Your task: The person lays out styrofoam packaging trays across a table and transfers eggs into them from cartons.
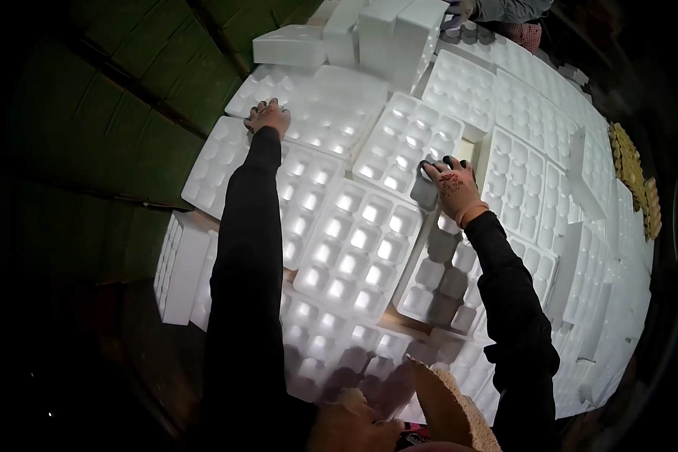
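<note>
My left hand [268, 117] reaches to the upper left, fingers spread on a white foam tray [324, 98] with rows of round hollows. My right hand [455, 184] lies with its fingers apart over the lower right corner of another white foam tray [408, 143]. Dark fingertips and a marking on the back show on the right hand. Below, between my arms, is a foam tray with square hollows [360, 248]. Under my right forearm a further tray [448, 279] lies partly in shadow.
Upright white foam blocks [384, 45] stand at the top. Another person's gloved hand and grey sleeve [497, 9] show at the top right. Yellowish egg trays [635, 177] are at the right edge. A green wall [105, 135] stands at left. Several white trays cover the surface.
</note>
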A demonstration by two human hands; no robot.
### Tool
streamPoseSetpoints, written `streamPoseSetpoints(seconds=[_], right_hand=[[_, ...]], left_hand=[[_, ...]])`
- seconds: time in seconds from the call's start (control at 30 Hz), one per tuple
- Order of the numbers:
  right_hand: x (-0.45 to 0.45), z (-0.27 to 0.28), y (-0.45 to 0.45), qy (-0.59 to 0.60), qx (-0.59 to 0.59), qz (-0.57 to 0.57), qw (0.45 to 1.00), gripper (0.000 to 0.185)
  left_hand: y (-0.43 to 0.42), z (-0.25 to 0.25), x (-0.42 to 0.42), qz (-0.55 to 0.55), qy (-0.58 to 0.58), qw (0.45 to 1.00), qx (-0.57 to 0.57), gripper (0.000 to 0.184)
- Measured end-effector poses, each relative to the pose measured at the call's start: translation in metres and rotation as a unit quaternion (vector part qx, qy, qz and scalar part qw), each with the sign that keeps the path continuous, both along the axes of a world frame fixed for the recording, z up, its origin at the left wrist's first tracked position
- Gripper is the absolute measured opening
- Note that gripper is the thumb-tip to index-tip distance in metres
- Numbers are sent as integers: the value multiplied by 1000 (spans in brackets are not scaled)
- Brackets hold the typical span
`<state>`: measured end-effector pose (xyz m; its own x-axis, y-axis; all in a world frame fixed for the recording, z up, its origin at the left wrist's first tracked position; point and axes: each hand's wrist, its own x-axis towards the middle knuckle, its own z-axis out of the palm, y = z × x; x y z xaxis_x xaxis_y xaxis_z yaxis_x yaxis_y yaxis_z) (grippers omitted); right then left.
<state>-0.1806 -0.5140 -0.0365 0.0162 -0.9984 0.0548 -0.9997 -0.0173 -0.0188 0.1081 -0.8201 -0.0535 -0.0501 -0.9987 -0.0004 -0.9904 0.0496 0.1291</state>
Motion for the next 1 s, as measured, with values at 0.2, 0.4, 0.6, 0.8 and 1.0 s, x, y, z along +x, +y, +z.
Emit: streamPoseSetpoints(seconds=[0.2,0.4,0.6,0.8,1.0], right_hand=[[-36,11,-6,-30,-83,103,991,35],[-65,20,17,5,-118,123,985,23],[-69,-22,19,15,-71,69,995,15],[-67,1,3,118,-199,25,973,7],[-83,-17,25,89,-75,-2,993,17]], left_hand=[[-22,-16,-12,-13,11,1000,20,40],[-11,-12,-28,-34,20,999,37,39],[-8,-19,-29,-75,11,997,26,38],[-20,-37,-24,-84,-38,996,21,43],[-20,-35,-33,-89,51,995,0,43]])
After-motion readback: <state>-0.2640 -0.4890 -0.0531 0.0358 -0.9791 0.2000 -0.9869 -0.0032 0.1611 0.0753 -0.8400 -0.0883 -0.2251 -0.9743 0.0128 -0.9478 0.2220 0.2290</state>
